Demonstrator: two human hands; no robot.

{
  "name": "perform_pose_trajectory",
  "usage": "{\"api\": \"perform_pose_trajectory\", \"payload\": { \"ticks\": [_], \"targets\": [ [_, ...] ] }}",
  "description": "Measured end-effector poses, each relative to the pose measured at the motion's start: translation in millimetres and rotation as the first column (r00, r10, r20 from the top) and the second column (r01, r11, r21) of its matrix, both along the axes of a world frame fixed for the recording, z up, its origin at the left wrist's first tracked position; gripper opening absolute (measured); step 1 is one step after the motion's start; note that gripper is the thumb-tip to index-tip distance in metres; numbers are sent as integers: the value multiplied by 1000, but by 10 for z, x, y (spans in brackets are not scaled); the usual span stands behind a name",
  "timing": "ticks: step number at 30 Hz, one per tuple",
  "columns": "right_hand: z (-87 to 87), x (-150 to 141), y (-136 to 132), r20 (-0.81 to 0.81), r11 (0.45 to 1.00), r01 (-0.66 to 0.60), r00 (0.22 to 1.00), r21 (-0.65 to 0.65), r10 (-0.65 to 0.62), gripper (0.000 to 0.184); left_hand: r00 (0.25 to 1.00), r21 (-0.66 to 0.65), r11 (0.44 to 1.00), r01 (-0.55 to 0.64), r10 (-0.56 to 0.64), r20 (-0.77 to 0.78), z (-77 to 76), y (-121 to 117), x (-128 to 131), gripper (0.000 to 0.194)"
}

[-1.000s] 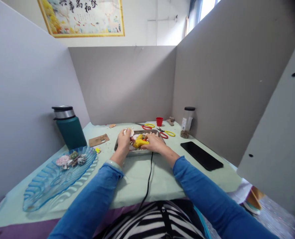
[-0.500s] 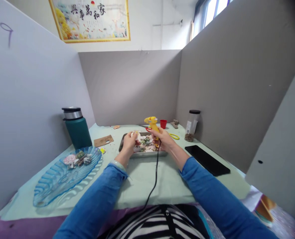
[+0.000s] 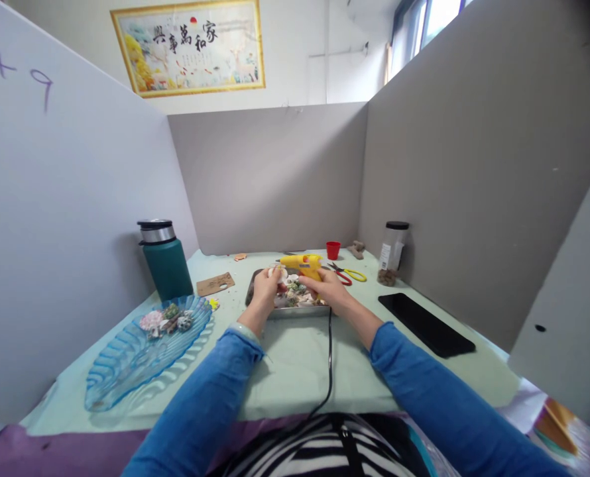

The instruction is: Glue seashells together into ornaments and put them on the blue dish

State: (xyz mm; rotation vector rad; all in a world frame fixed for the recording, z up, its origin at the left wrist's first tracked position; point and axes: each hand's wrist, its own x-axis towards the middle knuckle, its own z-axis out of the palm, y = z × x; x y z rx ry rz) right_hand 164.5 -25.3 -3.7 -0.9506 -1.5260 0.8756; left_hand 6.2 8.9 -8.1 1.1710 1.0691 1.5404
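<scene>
My right hand [image 3: 329, 290] is wrapped round the handle of a yellow hot glue gun [image 3: 302, 264]. Its nozzle points left, close above a white shell [image 3: 278, 270] pinched in my left hand [image 3: 266, 291]; whether the tip touches it I cannot tell. My fingers hide part of the shell. Below both hands lies a metal tray [image 3: 295, 311] filled with small shells and stones [image 3: 297, 291]. A black cord [image 3: 330, 358] runs from the gun down over the table's front edge.
Left stand a blue glass dish [image 3: 126, 371] with shells [image 3: 153, 323] in it, a green bottle [image 3: 168, 268] and a brown card [image 3: 216, 284]. Scissors [image 3: 352, 273], a red cup [image 3: 333, 250], a clear jar [image 3: 392, 255] and a black phone [image 3: 424, 324] are to the right. Partitions [image 3: 270, 179] enclose the table.
The glue gun was low over the tray, then lifted with its nozzle up and left, and is now level beside the shell. The left hand kept its hold. The camera view has shifted left.
</scene>
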Motion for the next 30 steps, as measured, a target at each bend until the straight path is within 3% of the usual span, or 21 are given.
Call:
{"api": "perform_pose_trajectory", "payload": {
  "ticks": [5, 11, 21, 30],
  "targets": [
    [-34, -24, 12, -13, 996, -76, 997, -53, 75, 41, 1000, 24, 1000, -10, 10, 14, -8, 15, 2, 18],
    [-42, -16, 16, 55, 998, -44, 997, -48, 46, 40, 999, 13, 999, -45, 45, -25, -8, 11, 9, 13],
    [-39, -38, 26, 0, 998, -15, 1000, -55, 15, 42, 998, 20, 998, -55, 55, -31, -29, 39, 6, 16],
    [-65, -32, 50, 85, 998, 60, 995, -4, -59, 43, 996, 5, 998, -70, 70, -59, -41, 63, 13, 13]
  ]
}}
